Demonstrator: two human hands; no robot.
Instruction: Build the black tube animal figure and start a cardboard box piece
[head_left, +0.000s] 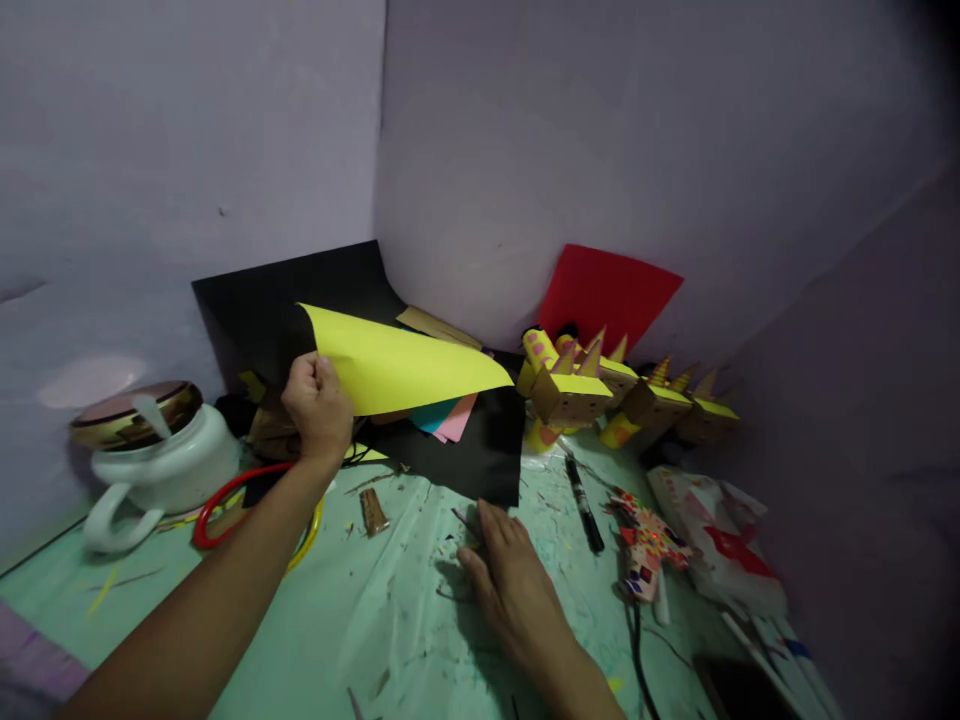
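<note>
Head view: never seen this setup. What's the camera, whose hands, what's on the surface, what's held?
One camera, worn on a person's head, looks forward and down at their own bare hands. No machine is in it. The left hand grips a yellow paper sheet by its edge, lifted above a black sheet. The right hand rests flat on the green table cover, holding nothing. Nearby lie a white pot, a black marker, cardboard boxes with yellow tops and a red sheet against the wall.
</note>
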